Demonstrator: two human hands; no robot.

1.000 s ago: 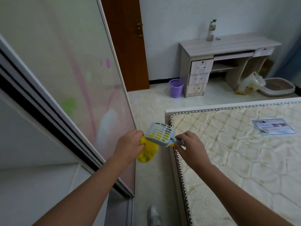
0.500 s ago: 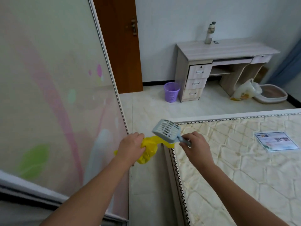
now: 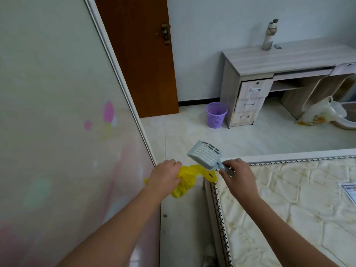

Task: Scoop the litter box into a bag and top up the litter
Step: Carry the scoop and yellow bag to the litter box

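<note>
Between the sliding wardrobe door (image 3: 67,112) and the bed (image 3: 289,209), the person's right-hand fingers (image 3: 230,164) pinch the handle of the grey litter scoop (image 3: 205,154), slotted blade tilted up and forward, apparently empty. The left hand (image 3: 165,177) clenches a crumpled yellow bag (image 3: 187,180), bunched for carrying rather than opened for filling. Both tools are held in front of the body, presumably for transport. Far right, beyond the tabletop (image 3: 289,56), the litter box (image 3: 348,120) sits on the floor beside a pale sack (image 3: 321,112), well apart from both hands; scooping has not begun.
</note>
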